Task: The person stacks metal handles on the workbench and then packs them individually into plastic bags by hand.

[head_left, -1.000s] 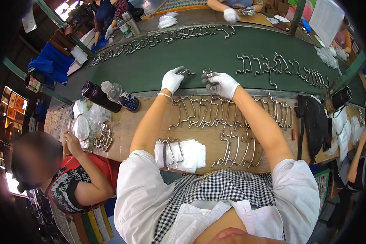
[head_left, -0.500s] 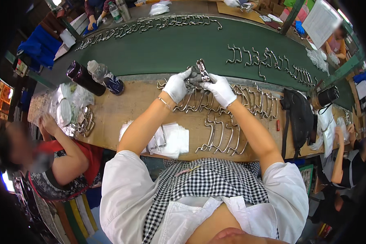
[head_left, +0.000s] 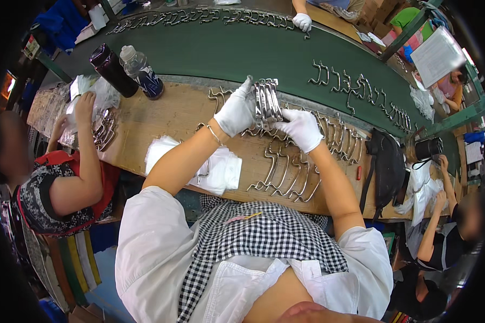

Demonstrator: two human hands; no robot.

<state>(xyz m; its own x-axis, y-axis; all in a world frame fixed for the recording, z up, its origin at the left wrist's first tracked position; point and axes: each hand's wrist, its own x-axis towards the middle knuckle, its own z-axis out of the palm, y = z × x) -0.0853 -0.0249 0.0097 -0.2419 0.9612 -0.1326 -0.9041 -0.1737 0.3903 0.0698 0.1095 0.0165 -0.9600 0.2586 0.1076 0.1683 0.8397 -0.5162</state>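
Note:
Between my white-gloved hands, upright at the table's far edge, is a bundle of several shiny bent metal handles (head_left: 267, 102). My left hand (head_left: 236, 112) is closed on the bundle's left side, and my right hand (head_left: 303, 129) grips its lower right. The gloves hide parts of the handles. Under and beside my hands runs a row of similar metal handles (head_left: 339, 139) on the wooden table. A smaller group of metal handles (head_left: 285, 172) lies nearer to me. Left of these is a stack of white plastic bags (head_left: 221, 169), with a metal piece on it partly behind my left forearm.
A green conveyor belt (head_left: 226, 51) with more handles crosses beyond the table (head_left: 129, 142). A dark bottle (head_left: 113, 70) and a clear bottle (head_left: 141, 72) stand left; a black bag (head_left: 385, 161) and a red object (head_left: 359, 173) lie right. Co-workers sit at both sides.
The bundle has turned, so several handles now show side by side. My left fingers have straightened upward along it. A co-worker's gloved hand has reached a handle on the belt's far side.

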